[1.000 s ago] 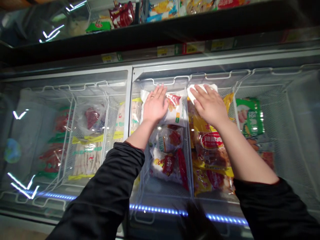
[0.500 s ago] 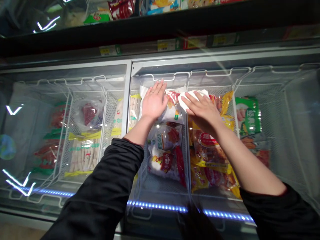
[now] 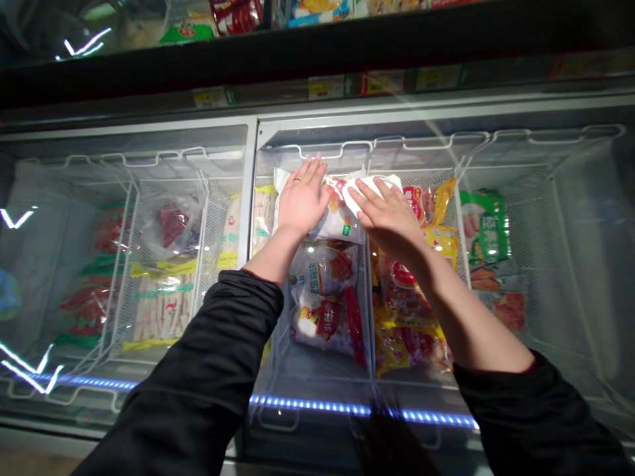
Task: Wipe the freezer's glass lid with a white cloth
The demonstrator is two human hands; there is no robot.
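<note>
My left hand [image 3: 303, 198] lies flat with fingers stretched out on the clear glass lid [image 3: 317, 390] of a chest freezer, and a ring shows on one finger. Beneath the glass there, a white food bag [image 3: 337, 225] with red and green print is partly hidden. To the right, my right hand [image 3: 387, 215] holds a folded white cloth [image 3: 372, 188] under its fingers, pressed against the glass. Whether the cloth is fabric or paper, I cannot tell. Packs of yellow-wrapped food [image 3: 409, 347] sit in the basket below my right forearm.
A metal frame bar [image 3: 251, 192] divides the two freezer sections. Wire baskets [image 3: 370, 311] inside hold several bags, among them a green pack [image 3: 483, 228] and a yellow-edged pack [image 3: 161, 304]. A dark shelf edge with price labels [image 3: 325, 86] runs along the back.
My right hand has slid slightly left with the cloth, nearer to my left hand. My left hand stays in place on the glass. The whole view has shifted a little.
</note>
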